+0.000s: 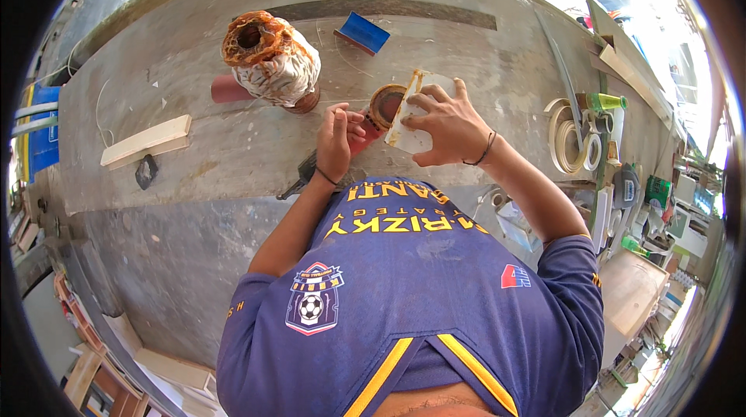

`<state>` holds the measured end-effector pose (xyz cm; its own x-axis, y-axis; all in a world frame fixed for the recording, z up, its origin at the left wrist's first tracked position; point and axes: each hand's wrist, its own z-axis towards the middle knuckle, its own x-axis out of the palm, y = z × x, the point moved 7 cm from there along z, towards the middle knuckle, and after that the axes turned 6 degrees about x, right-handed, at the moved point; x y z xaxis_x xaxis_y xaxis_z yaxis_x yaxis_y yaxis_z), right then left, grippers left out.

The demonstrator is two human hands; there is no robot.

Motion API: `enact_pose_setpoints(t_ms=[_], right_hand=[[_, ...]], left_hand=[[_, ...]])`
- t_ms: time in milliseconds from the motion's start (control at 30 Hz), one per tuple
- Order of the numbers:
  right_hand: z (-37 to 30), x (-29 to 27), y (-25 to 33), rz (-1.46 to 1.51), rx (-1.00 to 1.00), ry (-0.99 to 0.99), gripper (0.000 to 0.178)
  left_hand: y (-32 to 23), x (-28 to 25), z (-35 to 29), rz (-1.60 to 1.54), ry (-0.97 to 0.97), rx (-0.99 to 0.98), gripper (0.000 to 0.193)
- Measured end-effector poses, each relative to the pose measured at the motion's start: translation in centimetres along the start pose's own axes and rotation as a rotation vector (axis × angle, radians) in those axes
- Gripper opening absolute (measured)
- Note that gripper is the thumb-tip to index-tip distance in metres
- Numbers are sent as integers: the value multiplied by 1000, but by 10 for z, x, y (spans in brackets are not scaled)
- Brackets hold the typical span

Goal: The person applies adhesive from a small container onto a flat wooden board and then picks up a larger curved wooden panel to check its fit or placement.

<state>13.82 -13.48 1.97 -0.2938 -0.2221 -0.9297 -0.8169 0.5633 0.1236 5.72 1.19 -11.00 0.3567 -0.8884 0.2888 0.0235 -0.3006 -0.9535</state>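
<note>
My right hand [448, 128] grips a small white rectangular board [412, 136], fingers spread over its face and thumb at the lower edge. Brownish residue runs along the board's left edge. That edge is right against a round brown disc [386, 106], and I cannot tell if the two touch. The disc appears to belong to a red and black power tool [364, 141], partly hidden under my left forearm. Around the tool's red part, just left of the disc, the fingers of my left hand [338, 139] are curled.
Behind my left hand stands a white-wrapped roll [273, 67] with a brown crusted top, a dark red cylinder [229, 89] beside it. A blue angled piece [362, 33] lies farther back. At left are a pale wood strip [146, 141] and a black scrap [145, 172]; tape coils [566, 141] lie at right.
</note>
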Motion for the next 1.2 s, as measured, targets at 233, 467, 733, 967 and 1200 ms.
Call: enact_pose_setpoints(t_ms=[233, 467, 733, 967, 1200], right_hand=[[-15, 4, -7, -11, 33, 2, 54], [-31, 17, -25, -13, 110, 96, 54], [-29, -7, -31, 64, 115, -83, 55], [-24, -21, -27, 139, 110, -109, 54], [-27, -24, -28, 150, 135, -111, 53]], left_hand=[[1, 0, 1, 40, -7, 17, 46], [1, -5, 3, 70, -25, 59, 45], [-4, -2, 3, 173, -7, 86, 47], [-3, 17, 9, -96, 75, -225, 63], [-8, 28, 18, -208, 172, -462, 69]])
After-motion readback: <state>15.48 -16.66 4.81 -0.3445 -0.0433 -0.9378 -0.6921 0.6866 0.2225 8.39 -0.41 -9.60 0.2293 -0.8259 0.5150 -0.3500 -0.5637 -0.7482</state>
